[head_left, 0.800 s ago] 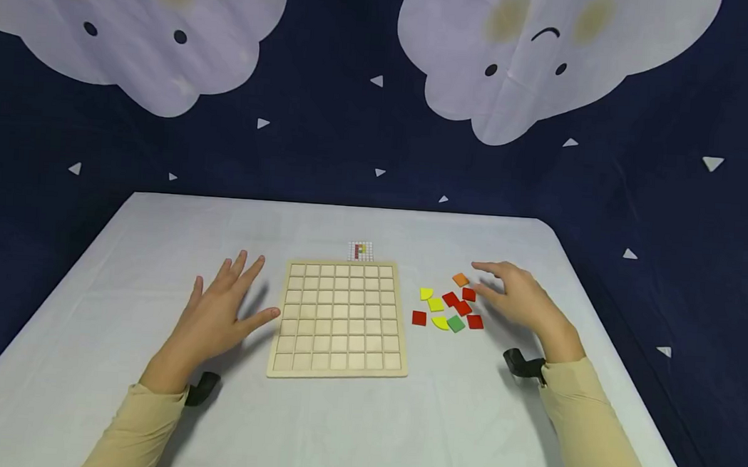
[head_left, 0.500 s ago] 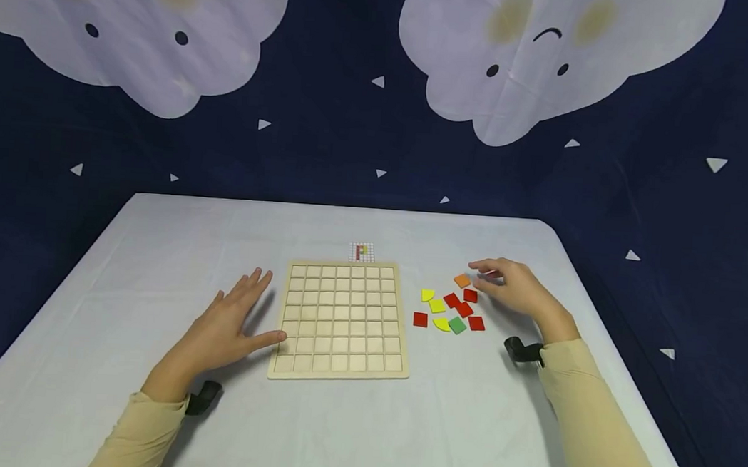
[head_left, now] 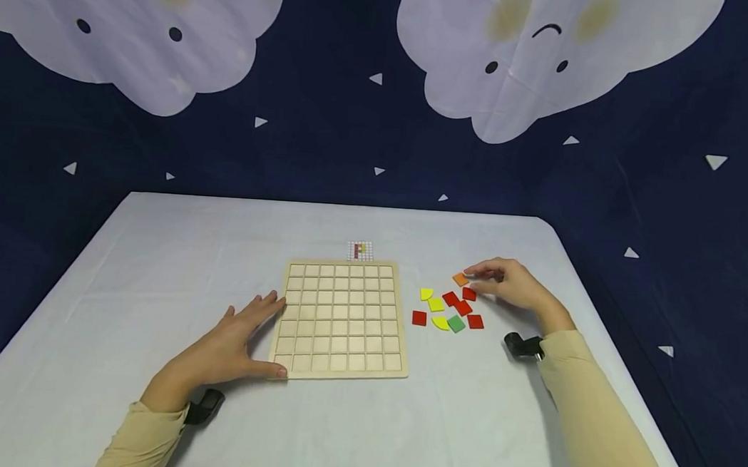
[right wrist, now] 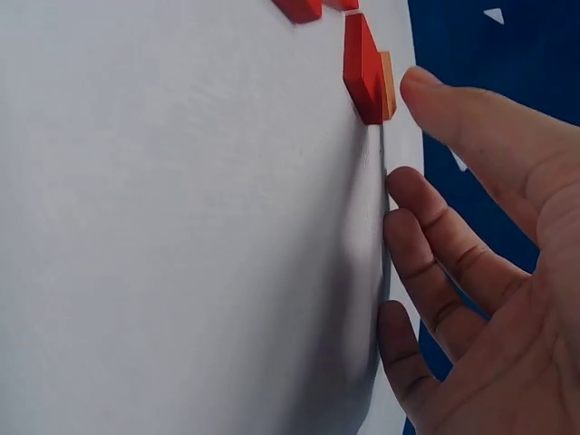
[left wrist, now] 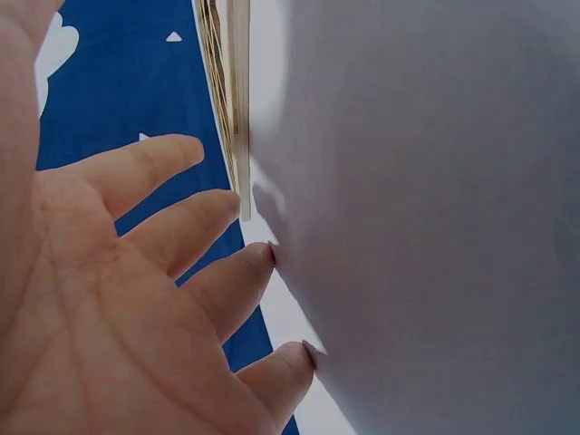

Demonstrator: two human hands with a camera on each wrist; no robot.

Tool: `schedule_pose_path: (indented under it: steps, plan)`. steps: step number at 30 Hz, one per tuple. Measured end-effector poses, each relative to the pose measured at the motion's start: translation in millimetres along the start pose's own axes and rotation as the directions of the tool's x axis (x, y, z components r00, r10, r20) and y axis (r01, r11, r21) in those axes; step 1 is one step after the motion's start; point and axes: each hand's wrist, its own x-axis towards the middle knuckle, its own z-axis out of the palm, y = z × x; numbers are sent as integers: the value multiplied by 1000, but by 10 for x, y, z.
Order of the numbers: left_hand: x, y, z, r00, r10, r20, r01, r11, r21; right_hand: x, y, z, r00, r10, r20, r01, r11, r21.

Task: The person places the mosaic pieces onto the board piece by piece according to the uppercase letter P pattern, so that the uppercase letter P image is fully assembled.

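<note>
Left of centre in the head view, the left hand is spread loose along the left edge of the board, well placed to steady it with light pressure. Right of centre, the right hand is curved and seems to hold nothing, its fingertips at the orange tile, though contact is unclear. A clean pickup probably calls for pinching that thin tile by opposite edges, without nudging the red tile just below.
</note>
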Motion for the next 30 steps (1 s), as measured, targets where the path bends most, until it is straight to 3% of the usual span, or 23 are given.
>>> schedule_pose_path:
  steps: [7, 11, 16, 23, 30]
  plan:
    - [-20, -1, 9, 1000, 0, 14, -1, 1000, 28, 9, -194, 98, 999, -39, 20, 38, 999, 34]
    - [-14, -9, 27, 1000, -1, 22, 0, 999, 36, 23, -362, 192, 999, -16, 40, 15, 1000, 7]
    - [5, -25, 35, 1000, -2, 29, 1, 1000, 28, 70, -507, 302, 997, -41, 58, 43, 999, -26]
    - [8, -50, 41, 999, -21, 46, 21, 1000, 0, 134, -628, 418, 993, -80, 82, 87, 993, -86]
    - [10, -52, 47, 999, -1, 42, 1, 1000, 0, 167, -688, 474, 991, -100, 86, 112, 983, -144]
